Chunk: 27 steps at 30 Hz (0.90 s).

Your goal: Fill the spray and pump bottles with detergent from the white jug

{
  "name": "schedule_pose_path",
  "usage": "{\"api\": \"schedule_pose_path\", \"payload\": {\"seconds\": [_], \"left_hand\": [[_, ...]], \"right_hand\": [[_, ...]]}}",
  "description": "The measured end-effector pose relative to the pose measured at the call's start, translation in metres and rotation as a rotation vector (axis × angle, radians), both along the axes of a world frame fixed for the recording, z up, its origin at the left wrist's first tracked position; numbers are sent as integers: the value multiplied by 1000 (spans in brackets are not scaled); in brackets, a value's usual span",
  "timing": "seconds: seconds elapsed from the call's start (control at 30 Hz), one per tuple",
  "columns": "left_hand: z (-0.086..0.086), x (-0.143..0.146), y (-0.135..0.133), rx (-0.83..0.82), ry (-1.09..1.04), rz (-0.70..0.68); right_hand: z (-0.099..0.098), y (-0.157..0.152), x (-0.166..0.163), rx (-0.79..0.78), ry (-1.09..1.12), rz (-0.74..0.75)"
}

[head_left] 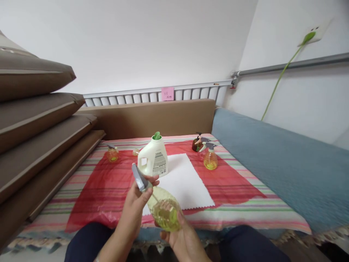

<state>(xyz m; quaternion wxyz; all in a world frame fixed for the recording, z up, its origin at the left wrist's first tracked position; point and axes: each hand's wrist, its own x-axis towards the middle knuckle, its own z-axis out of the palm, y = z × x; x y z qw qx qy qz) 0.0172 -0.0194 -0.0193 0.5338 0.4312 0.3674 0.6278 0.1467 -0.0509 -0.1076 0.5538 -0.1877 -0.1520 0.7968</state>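
While both hands (136, 200) hold it, the tilted, grey-headed spray bottle (167, 217) looks translucent yellow.

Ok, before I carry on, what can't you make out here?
All in the head view:
How the spray head meets the held bottle: partly covered by the left hand.
Full handwriting on the pink note: too small, blurred.
Fine print on the white jug: too small.
Body of the pinkish bottle: mostly behind the yellow spray bottle.
Green cord's lower end: behind the blue cushion.
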Motion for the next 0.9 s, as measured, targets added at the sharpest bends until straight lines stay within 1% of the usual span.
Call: {"api": "schedule_pose_path", "payload": {"seconds": [0.07, 0.1, 0.13, 0.23, 0.3, 0.4, 0.47, 0.53, 0.63, 0.77, 0.87, 0.9], "left_hand": [[1, -3, -1, -31, -9, -102], [0, -4, -1, -44, -8, -129], [0, -5, 0, -50, -3, -131], [-3, -5, 3, -31, 1, -29], [-5, -3, 3, -27, -21, 9], [-7, 1, 3, -58, -56, -61], [-5, 1, 4, -58, -65, -71], [-1, -1, 7, -28, -102, 2], [9, -7, 12, 51, -231, 140], [21, -13, 13, 116, -337, 208], [21, -12, 10, 173, -398, 283], [19, -10, 8, 173, -395, 269]], "right_hand": [[1, 0, 2, -41, 18, -2], [1, 0, 3, -51, 26, 6], [1, 0, 4, -54, 32, 15], [1, 1, 3, -45, 30, 39], [0, 1, 2, -47, 22, 48], [-1, 2, 0, -67, 12, 70], [-3, 2, 0, -66, 2, 73], [-5, 3, 0, -65, -4, 68], [-11, 4, 2, -99, -3, 65], [-16, 7, 6, -107, 4, 108], [-18, 9, 8, -112, 6, 135], [-18, 10, 9, -111, 5, 137]]}}
